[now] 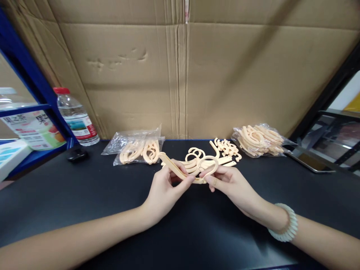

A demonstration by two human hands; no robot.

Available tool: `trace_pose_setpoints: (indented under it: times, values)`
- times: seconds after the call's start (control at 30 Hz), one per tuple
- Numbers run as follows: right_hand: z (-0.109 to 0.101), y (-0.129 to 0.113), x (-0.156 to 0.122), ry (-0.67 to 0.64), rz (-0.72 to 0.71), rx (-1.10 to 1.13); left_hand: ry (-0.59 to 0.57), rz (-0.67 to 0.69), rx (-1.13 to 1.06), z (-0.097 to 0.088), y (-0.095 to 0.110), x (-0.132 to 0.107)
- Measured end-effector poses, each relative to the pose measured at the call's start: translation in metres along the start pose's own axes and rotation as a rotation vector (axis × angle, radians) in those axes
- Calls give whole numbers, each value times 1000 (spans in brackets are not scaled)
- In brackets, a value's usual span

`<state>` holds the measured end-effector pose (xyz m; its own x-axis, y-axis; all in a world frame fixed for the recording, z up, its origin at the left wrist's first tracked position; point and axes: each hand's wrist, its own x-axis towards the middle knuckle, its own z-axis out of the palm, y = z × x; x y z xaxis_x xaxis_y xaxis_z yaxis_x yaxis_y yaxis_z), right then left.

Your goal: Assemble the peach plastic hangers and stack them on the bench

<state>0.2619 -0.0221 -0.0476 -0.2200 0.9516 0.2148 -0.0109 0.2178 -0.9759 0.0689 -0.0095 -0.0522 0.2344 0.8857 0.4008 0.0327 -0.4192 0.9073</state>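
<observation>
Between the two hands, above the worktop (180, 232), a beige strip (172, 167) meets a curved piece (216, 164). The left hand (165, 189) grasps the strip near its inner end, thumb on top, leaving the outer end free; the right hand (233, 183) pinches the curved piece low down, its loop standing clear. Gripping both so near the meeting point probably keeps the ends steady and in sight. Fingertips cover much of that spot, so the parts may be locked or merely touching; I cannot tell.

Loose pieces (225, 161) lie just behind, likely for easy reach, partly hidden by the hands. Small hooks (227, 147) sit grouped beyond. Farther out, glare blurs the contents of the left bag (135, 146) and right bag (258, 139). A large jug (30, 127) is cut off at the left edge.
</observation>
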Motion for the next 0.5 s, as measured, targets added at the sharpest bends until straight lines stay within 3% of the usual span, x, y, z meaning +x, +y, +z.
trace_pose_setpoints:
  times: [0.1, 0.3, 0.4, 0.5]
  values:
    - [1, 0, 1, -17, 13, 34, -14, -125, -173, 4, -2, -2]
    - [4, -2, 1, -66, 7, 79, -191, -296, -281, 9, -1, -3]
    - [-14, -3, 11, 26, -75, -52, -132, -348, -280, 8, 2, -1]
    - [-50, 0, 29, 98, -292, -443, -81, -380, -283, 8, 4, 1]
